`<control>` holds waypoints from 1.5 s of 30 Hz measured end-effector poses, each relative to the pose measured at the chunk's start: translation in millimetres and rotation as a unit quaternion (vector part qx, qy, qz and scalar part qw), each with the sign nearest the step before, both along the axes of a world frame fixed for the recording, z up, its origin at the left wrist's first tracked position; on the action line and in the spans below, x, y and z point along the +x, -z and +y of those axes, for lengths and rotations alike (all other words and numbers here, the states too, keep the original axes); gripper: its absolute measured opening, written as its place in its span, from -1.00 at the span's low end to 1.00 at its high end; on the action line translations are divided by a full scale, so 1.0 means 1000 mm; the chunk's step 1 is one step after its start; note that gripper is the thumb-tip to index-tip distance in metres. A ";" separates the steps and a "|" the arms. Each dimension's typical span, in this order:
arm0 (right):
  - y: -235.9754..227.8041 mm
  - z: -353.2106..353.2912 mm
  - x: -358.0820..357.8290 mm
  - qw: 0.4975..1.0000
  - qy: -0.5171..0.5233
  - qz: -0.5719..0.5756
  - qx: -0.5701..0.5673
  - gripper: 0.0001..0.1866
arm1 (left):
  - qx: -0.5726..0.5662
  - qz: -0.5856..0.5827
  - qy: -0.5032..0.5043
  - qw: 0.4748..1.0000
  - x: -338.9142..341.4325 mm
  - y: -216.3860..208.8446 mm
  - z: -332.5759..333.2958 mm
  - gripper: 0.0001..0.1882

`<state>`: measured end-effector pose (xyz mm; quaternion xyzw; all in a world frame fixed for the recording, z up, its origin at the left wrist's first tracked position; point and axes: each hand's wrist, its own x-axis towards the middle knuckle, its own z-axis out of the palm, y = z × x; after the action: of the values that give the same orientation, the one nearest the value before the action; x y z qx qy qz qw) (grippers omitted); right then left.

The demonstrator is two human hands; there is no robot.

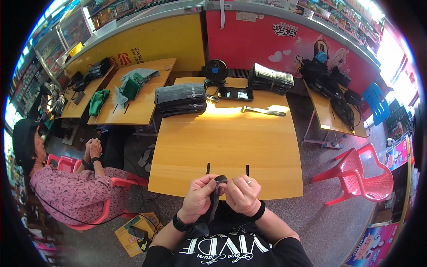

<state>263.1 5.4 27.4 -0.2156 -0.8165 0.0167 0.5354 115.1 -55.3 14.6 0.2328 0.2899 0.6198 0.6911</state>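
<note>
Just past the near edge of the wooden table (pixel 227 142), I hold a dark fabric strap (pixel 214 202) between my two hands. My left hand (pixel 197 199) pinches it near its upper end, where it bends into a small loop. The strap's other end hangs down towards my shirt. My right hand (pixel 243 195) is closed against the loop, its fingertips partly hidden. A similar flat strap (pixel 265 111) lies in sunlight on the table's far right. Two stacks of dark flat straps, one at left (pixel 181 99) and one banded at right (pixel 271 79), sit at the back.
A black fan (pixel 215 71), a phone (pixel 235 93) and scissors (pixel 213 99) are at the table's back. To the left, a seated person (pixel 80 191) is beside a table with green cloth (pixel 131 88). A pink chair (pixel 356 175) stands right; a cardboard box (pixel 129 242) and cables lie on the floor.
</note>
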 end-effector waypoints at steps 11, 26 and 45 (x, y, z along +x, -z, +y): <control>-0.020 0.007 0.025 0.920 -0.213 -0.056 -0.326 -0.79 | 0.067 0.211 0.088 0.971 -0.024 -0.009 -0.008 -0.86; -0.031 -0.053 0.029 0.985 -0.113 -0.059 -0.114 -0.83 | 0.170 0.392 -0.042 0.903 -0.007 -0.028 -0.061 -0.82; -0.036 -0.060 0.006 0.983 -0.078 -0.162 0.034 -0.87 | 0.105 0.082 -0.058 0.989 0.000 -0.006 -0.056 -0.82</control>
<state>269.0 -54.1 63.4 -0.1325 -0.9068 -0.0041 0.4002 114.9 -111.3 20.3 0.3369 0.2923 0.6641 0.6000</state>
